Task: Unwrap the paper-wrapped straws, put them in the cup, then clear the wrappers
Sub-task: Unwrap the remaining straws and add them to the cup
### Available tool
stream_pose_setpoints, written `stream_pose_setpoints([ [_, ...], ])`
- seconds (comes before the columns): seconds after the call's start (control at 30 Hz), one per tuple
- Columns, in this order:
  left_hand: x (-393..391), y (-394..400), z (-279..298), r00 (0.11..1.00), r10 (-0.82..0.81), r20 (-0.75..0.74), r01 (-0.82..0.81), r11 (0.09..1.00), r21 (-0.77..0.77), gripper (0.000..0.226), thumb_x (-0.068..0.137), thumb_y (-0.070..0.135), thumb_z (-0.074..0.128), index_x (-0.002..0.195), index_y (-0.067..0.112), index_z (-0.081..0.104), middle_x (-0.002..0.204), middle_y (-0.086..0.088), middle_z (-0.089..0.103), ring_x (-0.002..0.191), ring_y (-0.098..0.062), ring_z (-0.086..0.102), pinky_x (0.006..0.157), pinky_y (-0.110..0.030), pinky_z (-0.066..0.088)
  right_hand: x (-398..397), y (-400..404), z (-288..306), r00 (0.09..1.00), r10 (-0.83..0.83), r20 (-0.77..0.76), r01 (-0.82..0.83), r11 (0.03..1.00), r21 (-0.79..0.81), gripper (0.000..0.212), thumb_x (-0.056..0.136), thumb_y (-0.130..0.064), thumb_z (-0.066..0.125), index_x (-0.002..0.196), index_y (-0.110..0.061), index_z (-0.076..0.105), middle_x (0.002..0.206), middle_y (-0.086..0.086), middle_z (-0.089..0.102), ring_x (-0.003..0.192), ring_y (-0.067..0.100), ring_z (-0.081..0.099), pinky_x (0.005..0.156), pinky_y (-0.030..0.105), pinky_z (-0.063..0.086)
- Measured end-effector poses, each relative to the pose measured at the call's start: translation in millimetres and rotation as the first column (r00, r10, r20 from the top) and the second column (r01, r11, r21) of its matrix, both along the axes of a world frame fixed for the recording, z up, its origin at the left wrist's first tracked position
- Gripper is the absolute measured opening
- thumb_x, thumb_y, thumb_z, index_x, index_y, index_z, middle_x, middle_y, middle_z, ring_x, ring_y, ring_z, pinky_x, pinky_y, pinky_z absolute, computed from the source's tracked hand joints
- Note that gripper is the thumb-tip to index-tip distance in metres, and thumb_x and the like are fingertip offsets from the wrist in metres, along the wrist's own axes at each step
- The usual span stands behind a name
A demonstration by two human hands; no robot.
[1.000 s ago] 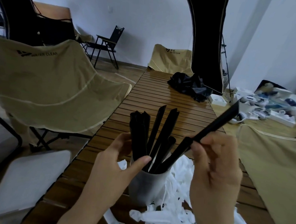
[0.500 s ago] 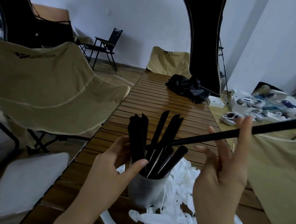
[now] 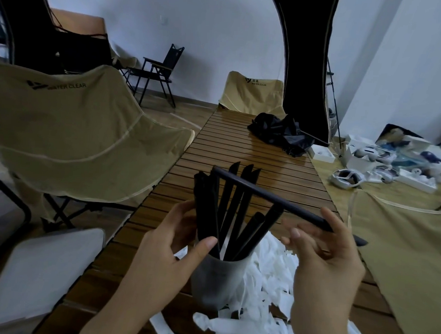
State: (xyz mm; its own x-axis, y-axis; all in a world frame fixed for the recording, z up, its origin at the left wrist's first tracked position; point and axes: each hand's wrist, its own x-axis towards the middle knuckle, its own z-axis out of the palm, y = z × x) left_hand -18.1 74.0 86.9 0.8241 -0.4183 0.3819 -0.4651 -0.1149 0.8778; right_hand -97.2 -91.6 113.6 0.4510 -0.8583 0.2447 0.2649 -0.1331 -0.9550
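- Right hand [image 3: 322, 253] fingers [image 3: 327, 220] pinch a loose black straw [image 3: 269, 194], lying nearly level above the cup [image 3: 216, 280].
- Left hand [image 3: 167, 251] fingers curl round the cup's straws [image 3: 227, 213].
- Tip the loose straw upright, then lower it into the cup.
- Wrappers [image 3: 267, 278] lie on the counter [image 3: 253, 153] beside the cup.

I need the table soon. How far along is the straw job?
Mostly done: a bunch of unwrapped black straws already stands in the grey cup, which the left hand steadies. In hand: the right hand holds one more bare black straw crosswise above the cup. Left: drop it in, then clear the heap of white paper wrappers off the wooden slatted table.
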Motion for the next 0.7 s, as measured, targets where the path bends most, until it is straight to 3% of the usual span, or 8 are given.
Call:
stream_pose_setpoints([
  [0.2,-2,0,1,1.000,0.001,0.009,-0.001,1.000,0.010,0.044,0.081,0.034,0.066,0.122,0.030,0.053,0.107,0.025,0.066,0.103,0.006,0.062,0.087,-0.008,0.045,6,5,-10,0.993,0.019,-0.118,-0.017,1.000,0.020,0.036,0.075,0.004,0.074,0.097,-0.021,0.064,0.068,0.005,0.069,0.051,0.019,0.067,0.073,0.053,0.055],
  [0.33,-2,1,2,1.000,-0.006,0.015,0.005,1.000,0.020,0.034,0.080,0.036,0.065,0.113,0.032,0.058,0.104,0.024,0.067,0.101,0.005,0.062,0.085,-0.011,0.048,5,5,-16,0.970,-0.069,-0.234,0.059,0.997,-0.048,0.022,0.081,-0.007,0.072,0.091,-0.024,0.062,0.066,-0.001,0.066,0.049,0.010,0.066,0.059,0.044,0.055],
  [0.43,-1,1,2,1.000,0.001,0.007,-0.001,1.000,0.021,0.030,0.078,0.041,0.065,0.107,0.033,0.060,0.103,0.021,0.067,0.101,0.002,0.063,0.086,-0.019,0.051,3,3,-20,0.948,-0.117,-0.295,0.076,0.986,-0.146,0.001,0.089,-0.023,0.063,0.089,-0.023,0.063,0.070,-0.003,0.065,0.044,0.006,0.061,0.054,0.031,0.042],
  [0.5,0,1,1,1.000,0.006,0.006,-0.006,1.000,0.023,0.029,0.081,0.044,0.068,0.106,0.033,0.060,0.103,0.019,0.067,0.102,0.000,0.063,0.088,-0.024,0.051,5,3,-21,0.963,-0.107,-0.248,0.064,0.983,-0.173,0.011,0.092,-0.026,0.058,0.084,-0.022,0.065,0.065,-0.002,0.064,0.052,0.015,0.061,0.055,0.028,0.041],
  [0.57,0,1,0,1.000,0.010,0.005,-0.010,1.000,0.025,0.029,0.081,0.043,0.068,0.107,0.033,0.060,0.104,0.019,0.068,0.102,0.000,0.063,0.089,-0.026,0.052,6,4,-16,0.982,-0.063,-0.180,0.032,0.985,-0.171,0.016,0.093,-0.029,0.056,0.081,-0.025,0.066,0.062,-0.001,0.062,0.056,0.021,0.057,0.058,0.036,0.044],
  [0.7,0,0,1,0.999,0.038,-0.004,-0.037,0.999,0.012,0.030,0.075,0.045,0.063,0.102,0.032,0.061,0.100,0.019,0.069,0.100,0.001,0.064,0.088,-0.028,0.053,7,13,-9,0.990,0.066,-0.125,-0.096,0.964,-0.248,0.027,0.094,-0.045,0.043,0.076,-0.031,0.058,0.053,-0.006,0.048,0.048,0.012,0.041,0.050,0.034,0.035],
])
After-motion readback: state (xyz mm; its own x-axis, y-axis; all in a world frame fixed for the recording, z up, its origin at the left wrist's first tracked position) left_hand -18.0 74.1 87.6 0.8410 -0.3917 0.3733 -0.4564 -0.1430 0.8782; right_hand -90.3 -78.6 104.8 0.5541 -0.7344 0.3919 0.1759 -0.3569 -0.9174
